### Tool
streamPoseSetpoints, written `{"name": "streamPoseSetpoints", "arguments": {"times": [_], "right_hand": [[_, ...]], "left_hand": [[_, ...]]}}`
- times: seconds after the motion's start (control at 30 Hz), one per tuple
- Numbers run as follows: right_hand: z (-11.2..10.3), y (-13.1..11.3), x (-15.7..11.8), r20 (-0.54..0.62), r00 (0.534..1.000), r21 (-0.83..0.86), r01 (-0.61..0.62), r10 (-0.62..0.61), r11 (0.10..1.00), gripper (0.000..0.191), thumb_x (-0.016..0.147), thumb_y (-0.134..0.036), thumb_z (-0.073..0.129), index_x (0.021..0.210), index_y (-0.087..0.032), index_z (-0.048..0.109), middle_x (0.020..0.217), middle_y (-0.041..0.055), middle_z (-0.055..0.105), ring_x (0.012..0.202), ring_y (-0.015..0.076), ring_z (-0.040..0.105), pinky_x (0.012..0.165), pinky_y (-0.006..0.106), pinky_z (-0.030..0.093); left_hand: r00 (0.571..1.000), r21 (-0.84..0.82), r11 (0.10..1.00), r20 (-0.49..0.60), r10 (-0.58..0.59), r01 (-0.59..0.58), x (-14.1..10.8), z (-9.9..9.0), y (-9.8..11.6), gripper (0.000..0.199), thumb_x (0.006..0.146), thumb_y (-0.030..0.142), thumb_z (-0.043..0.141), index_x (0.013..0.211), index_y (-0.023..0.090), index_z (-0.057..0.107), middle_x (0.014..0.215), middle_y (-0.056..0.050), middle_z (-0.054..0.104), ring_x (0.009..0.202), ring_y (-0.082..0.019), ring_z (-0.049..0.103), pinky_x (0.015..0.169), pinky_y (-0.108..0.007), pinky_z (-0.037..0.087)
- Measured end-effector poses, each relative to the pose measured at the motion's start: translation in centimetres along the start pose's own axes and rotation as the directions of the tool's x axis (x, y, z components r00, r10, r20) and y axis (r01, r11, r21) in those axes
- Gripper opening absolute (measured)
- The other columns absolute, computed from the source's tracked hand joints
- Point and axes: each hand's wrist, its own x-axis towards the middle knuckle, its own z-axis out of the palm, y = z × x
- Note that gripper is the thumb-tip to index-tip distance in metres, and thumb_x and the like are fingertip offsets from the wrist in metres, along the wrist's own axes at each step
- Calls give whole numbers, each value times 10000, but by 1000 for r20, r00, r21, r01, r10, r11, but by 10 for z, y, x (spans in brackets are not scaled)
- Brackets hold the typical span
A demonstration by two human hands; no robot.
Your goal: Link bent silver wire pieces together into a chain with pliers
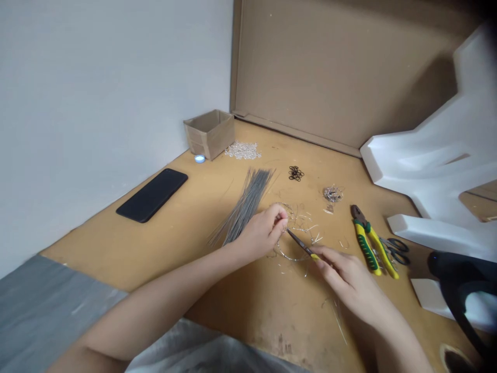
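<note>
My left hand (266, 230) is pinched closed on a thin wire piece whose end is too small to make out. From the right, my right hand (345, 274) grips slim pliers (301, 242), their tip touching or nearly touching the left fingertips. Below and between the hands curves a silvery wire loop (289, 257). Bits of cut wire (305, 225) lie scattered just behind. A bundle of straight grey wires (248, 202) rests on the table beside my left hand, partly behind the wrist.
Green-yellow pliers (368, 241) and scissors (398, 251) lie right. Further back are a wire cluster (333, 194), black rings (295, 173), clear small pieces (244, 151), a cardboard box (212, 135) and a blue cap (199, 159). A black phone (152, 195) lies left; white foam (430, 171) stands right.
</note>
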Motion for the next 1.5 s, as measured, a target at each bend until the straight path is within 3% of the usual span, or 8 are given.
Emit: {"name": "streamPoseSetpoints", "arguments": {"times": [0.17, 0.37, 0.67, 0.9, 1.07, 1.5], "right_hand": [[1, 3, 1, 36, 999, 63, -12, 10, 998, 321, 890, -312, 367, 1088, -197, 592, 866, 55, 676, 753, 190, 630, 672, 303, 481], [2, 7, 2, 48, 998, 120, -34, 28, 992, 333, 892, -336, 353, 1081, -198, 588, 937, 66, 669, 810, 207, 629, 714, 314, 480], [0, 2, 4, 56, 998, 109, -39, 33, 993, 313, 900, -331, 333, 968, -201, 609, 788, 36, 666, 747, 190, 625, 700, 302, 470], [0, 2, 4, 33, 999, 110, -7, 4, 994, 321, 890, -321, 339, 974, -198, 623, 756, 29, 676, 667, 173, 625, 617, 273, 471], [1, 1, 4, 34, 999, 112, -12, 8, 994, 311, 891, -326, 350, 1024, -195, 599, 796, 34, 669, 701, 177, 625, 658, 282, 467], [1, -3, 2, 52, 998, 97, -42, 37, 994, 300, 895, -328, 345, 1037, -197, 575, 824, 33, 654, 729, 177, 614, 665, 278, 454]], "left_hand": [[1000, -20, 1000, -5, -9, 8, 1, 0, 0, 67, 849, 225, 390, 853, 198, 451, 680, 16, 580, 607, -118, 543, 573, -230, 412], [998, 25, 999, -30, 46, -45, 0, -2, 2, 54, 820, 220, 436, 798, 196, 479, 721, 6, 583, 644, -116, 547, 592, -224, 416], [984, 242, 957, 108, 139, -161, 2, -10, 6, 87, 852, 213, 376, 822, 191, 455, 711, 4, 548, 600, -128, 491, 570, -245, 357], [989, 164, 981, 116, 87, -105, 2, -10, 6, 75, 858, 205, 355, 834, 195, 426, 701, 6, 565, 597, -132, 524, 568, -245, 372], [991, 76, 994, 109, 73, -82, 2, -10, 3, 67, 868, 214, 341, 852, 199, 404, 701, 4, 577, 634, -134, 567, 580, -237, 406], [993, 37, 997, 97, 64, -68, 2, -9, 3, 60, 860, 206, 345, 840, 196, 401, 674, 14, 571, 611, -122, 565, 576, -231, 408]]}}
